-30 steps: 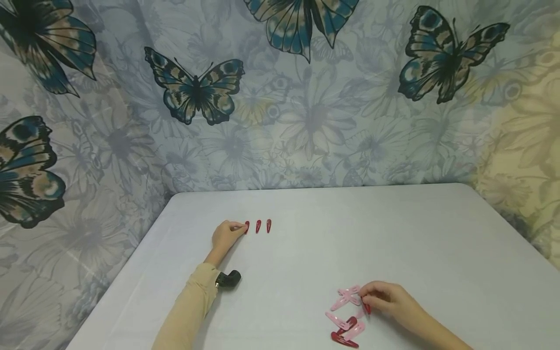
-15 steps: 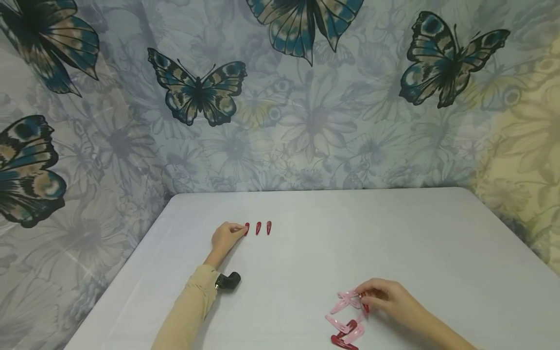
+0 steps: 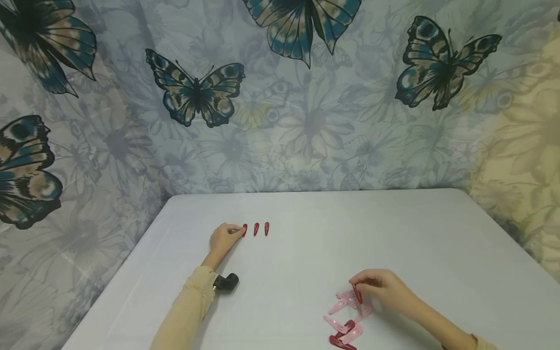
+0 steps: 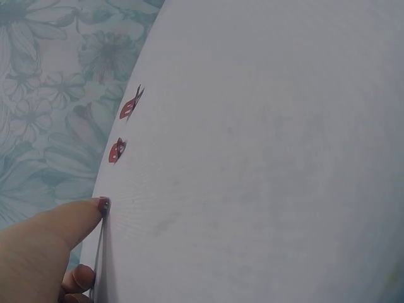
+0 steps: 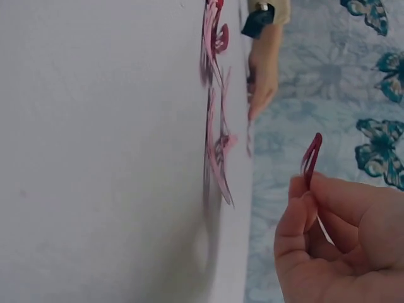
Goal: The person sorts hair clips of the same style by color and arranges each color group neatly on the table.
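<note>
My left hand [image 3: 223, 240] pinches the leftmost red hair clip [image 3: 245, 230] as it lies on the table; in the left wrist view a fingertip covers part of that clip [image 4: 104, 205]. Two more red clips, a middle one [image 3: 256, 229] and a right one [image 3: 267, 229], lie beside it in a row. Between thumb and fingertips, my right hand [image 3: 385, 289] holds another red hair clip [image 3: 358, 293] above the pile; the right wrist view has this clip [image 5: 311, 158] off the tabletop. Pink hair clips [image 3: 339, 305] and red ones [image 3: 341, 342] lie loosely overlapped below that hand.
The white table [image 3: 306, 262] reaches back to a patterned cloth [image 3: 306, 146] with butterflies and flowers. A dark wrist camera [image 3: 226, 282] sits on the left sleeve [image 3: 185, 304].
My right hand has lifted the red hair clip off the pile, moving up and slightly left. The left hand stays at the leftmost red clip. The head view has shifted slightly.
</note>
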{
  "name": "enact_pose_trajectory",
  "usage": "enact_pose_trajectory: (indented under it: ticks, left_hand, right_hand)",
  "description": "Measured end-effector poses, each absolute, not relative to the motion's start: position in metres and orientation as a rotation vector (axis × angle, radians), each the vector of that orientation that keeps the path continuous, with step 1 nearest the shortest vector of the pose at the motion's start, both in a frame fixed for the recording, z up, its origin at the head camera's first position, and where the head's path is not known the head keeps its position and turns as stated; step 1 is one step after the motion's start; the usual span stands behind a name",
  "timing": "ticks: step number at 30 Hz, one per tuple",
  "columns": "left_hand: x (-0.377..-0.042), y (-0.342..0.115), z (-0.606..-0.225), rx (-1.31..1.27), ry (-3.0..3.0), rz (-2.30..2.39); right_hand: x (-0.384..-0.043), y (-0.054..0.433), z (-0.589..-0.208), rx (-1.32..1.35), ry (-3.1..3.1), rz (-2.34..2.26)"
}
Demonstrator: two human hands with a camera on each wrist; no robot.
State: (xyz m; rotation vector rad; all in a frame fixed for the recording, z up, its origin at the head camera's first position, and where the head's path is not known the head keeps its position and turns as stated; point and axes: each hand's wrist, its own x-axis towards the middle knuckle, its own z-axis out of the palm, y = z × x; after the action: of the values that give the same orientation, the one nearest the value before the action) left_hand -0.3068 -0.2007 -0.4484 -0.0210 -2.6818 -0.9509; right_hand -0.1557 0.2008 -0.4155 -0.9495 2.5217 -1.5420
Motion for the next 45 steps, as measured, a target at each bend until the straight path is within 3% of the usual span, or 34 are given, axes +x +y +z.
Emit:
enact_pose_trajectory:
  ticks: [8,23,45]
  left_hand:
    - [-0.312,-0.196,-0.447,-0.023,-2.683,-0.96]
    - [-0.31,-0.198,-0.445,-0.046,-2.672,-0.946]
    - [-0.308,-0.201,-0.448,-0.034,-2.681,-0.921]
  right_hand:
    - [-0.168,0.194,-0.404,-0.76,2.531,-1.623]
    - [-0.2,0.175,-0.392,-0.992,2.481,-1.545]
    - [-0.25,0.156,-0.39,-0.808,2.489,-1.566]
